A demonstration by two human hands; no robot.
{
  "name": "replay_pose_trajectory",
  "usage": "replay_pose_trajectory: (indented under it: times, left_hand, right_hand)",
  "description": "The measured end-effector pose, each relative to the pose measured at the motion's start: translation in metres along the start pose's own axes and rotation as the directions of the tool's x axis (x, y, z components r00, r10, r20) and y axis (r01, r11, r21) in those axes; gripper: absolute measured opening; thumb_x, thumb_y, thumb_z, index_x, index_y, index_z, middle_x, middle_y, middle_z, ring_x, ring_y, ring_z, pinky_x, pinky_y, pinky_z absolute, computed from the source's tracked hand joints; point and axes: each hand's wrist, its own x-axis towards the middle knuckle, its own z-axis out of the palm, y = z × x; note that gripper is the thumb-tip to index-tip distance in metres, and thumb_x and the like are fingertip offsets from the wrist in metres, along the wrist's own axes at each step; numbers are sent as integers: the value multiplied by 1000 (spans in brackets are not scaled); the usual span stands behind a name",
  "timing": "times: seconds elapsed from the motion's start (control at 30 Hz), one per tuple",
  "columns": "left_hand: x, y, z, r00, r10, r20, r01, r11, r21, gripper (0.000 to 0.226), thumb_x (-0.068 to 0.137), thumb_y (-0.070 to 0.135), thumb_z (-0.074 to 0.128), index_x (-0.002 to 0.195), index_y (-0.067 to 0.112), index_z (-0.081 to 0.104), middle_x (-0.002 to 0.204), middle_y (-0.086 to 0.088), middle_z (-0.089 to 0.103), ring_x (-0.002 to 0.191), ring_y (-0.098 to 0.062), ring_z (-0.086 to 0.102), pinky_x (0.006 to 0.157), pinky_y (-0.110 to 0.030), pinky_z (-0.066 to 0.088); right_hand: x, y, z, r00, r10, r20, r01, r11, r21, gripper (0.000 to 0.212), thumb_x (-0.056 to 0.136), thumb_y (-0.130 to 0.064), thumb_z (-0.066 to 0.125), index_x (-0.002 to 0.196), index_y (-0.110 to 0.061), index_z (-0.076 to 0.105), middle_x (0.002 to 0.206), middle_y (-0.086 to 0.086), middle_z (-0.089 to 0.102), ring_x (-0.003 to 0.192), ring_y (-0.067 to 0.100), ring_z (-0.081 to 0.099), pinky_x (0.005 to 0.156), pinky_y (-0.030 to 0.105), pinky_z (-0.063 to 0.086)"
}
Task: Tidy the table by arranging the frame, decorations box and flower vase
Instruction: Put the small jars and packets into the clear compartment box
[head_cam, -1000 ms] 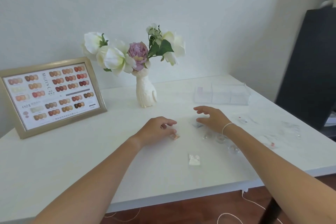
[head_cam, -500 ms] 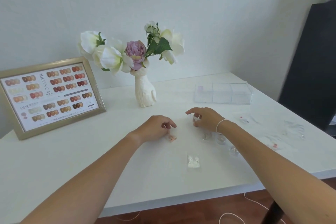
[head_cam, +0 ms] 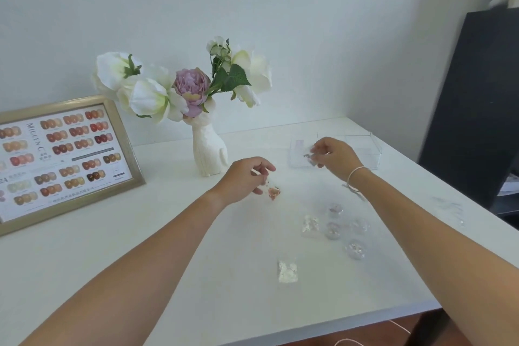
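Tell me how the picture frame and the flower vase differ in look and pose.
The picture frame is flat, rectangular, gold-edged and leans back; the flower vase is white, rounded and stands upright. The frame shows rows of colour samples; the vase holds flowers. Both sit on the white table near the wall.

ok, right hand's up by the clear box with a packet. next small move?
Probably lower the right hand and release its small packet into the clear box: the pinched packet hangs at the open box's near edge, while the left hand holds a pinkish packet further back.
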Motion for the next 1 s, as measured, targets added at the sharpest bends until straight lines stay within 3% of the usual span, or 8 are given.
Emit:
replay_pose_trajectory:
  times: [0.13,0.27,0.33,0.4,0.53,0.6,0.77,1.0]
  left_hand:
    - [20,3,8,999,27,-33,-27,1000,1,27,84,-2,52,93,20,64,85,6,53,69,-9,55,71,-18,56]
    - [39,5,10,994,47,-95,-48,999,-9,24,84,-4,52,90,15,66,77,5,57,69,-5,57,70,-13,54]
    - [49,8,8,990,60,-128,-63,998,-18,23,85,-2,54,85,17,67,74,6,59,70,-4,57,69,-13,55]
    - [59,11,6,986,75,-151,-77,997,-10,23,85,1,56,82,20,68,76,8,61,69,-3,56,69,-17,55]
    - [79,17,3,979,107,-174,-112,993,-21,22,85,2,55,85,20,68,80,7,59,67,-5,55,64,-15,56]
    - [89,18,4,975,110,-195,-121,992,-45,22,84,-1,54,91,16,67,79,6,57,67,-8,55,62,-11,54]
    - [110,18,9,968,112,-222,-125,991,-43,19,84,-4,54,98,1,67,84,-3,59,69,-8,56,63,-9,53]
    - [127,27,17,972,132,-196,-131,991,19,13,87,7,57,90,12,68,92,2,63,72,-2,55,60,-13,52]
  right_hand:
    - [20,1,-6,996,40,-81,-31,993,114,21,80,-7,59,66,-21,53,68,0,57,55,13,58,57,17,45]
    - [40,2,-6,990,37,-138,-21,993,117,15,85,-14,54,70,-18,54,74,0,56,62,17,60,67,26,50]
    - [51,2,-6,987,23,-156,-16,999,45,9,85,-18,54,77,-15,57,80,2,56,74,18,55,71,28,46]
    - [61,2,-4,988,11,-155,-18,999,-44,8,86,-21,54,81,-17,59,82,2,58,79,16,51,66,23,38]
    - [77,5,1,987,18,-159,-32,996,-86,9,85,-17,53,86,-17,62,80,1,61,77,15,51,57,14,35]
    - [80,9,4,986,39,-164,-53,995,-80,19,82,-11,51,95,-19,62,79,0,60,74,16,52,58,20,37]
    - [83,18,9,989,38,-143,-60,985,-159,23,82,-12,51,99,-22,62,82,1,64,76,20,54,78,33,44]
    - [83,19,10,998,-2,-65,-24,917,-397,20,85,-19,45,85,-22,65,86,-2,74,89,19,59,90,37,40]
